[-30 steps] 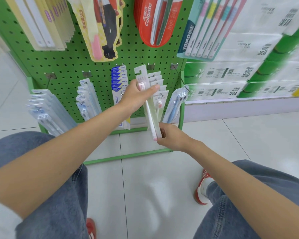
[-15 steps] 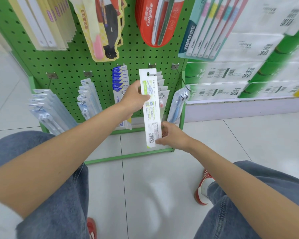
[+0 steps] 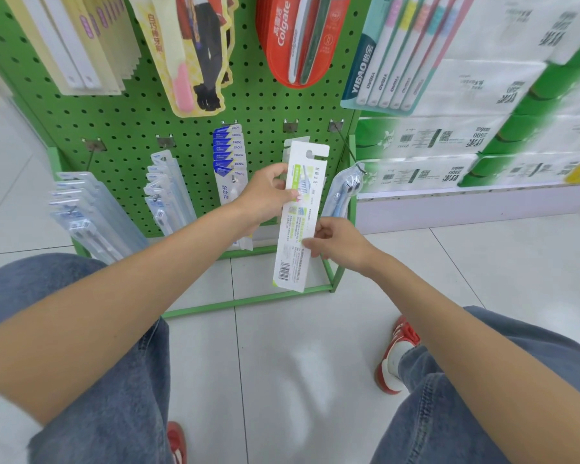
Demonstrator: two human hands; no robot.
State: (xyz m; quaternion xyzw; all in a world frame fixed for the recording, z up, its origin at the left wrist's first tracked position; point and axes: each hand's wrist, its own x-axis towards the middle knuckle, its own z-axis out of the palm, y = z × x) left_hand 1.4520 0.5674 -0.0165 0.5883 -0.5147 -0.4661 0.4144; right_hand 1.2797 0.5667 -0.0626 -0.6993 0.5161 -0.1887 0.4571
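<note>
While both hands hold it, the pack (image 3: 295, 226) stands nearly upright, clear of the floor, in front of the lower right corner of the pegboard (image 3: 131, 128). Its printed back and barcode face the camera. Its hang hole is at the top, just below a hook (image 3: 290, 124).

The left hand (image 3: 265, 195) pinches the pack's upper half at the left edge, thumb on the printed face and fingers behind. The right hand (image 3: 339, 246) pinches the right edge lower down with thumb and fingertips. The barcode end hangs free below both grips.

It looks like a thin card with a clear blister on the far side, so it is probably very light and needs only a gentle pinch. The card seems stiff along its length but would likely bow or crease if the two hands twisted against each other. The smooth printed face may slide under a dry thumb. The weakest part is probably the narrow tab around the hang hole, which could tear if dragged sideways on a hook.

The long edges of the flat card are the best place to hold, as now, rather than the blister or the tab. A blue pack (image 3: 344, 192) hangs just to the right, near enough to be knocked.
</note>
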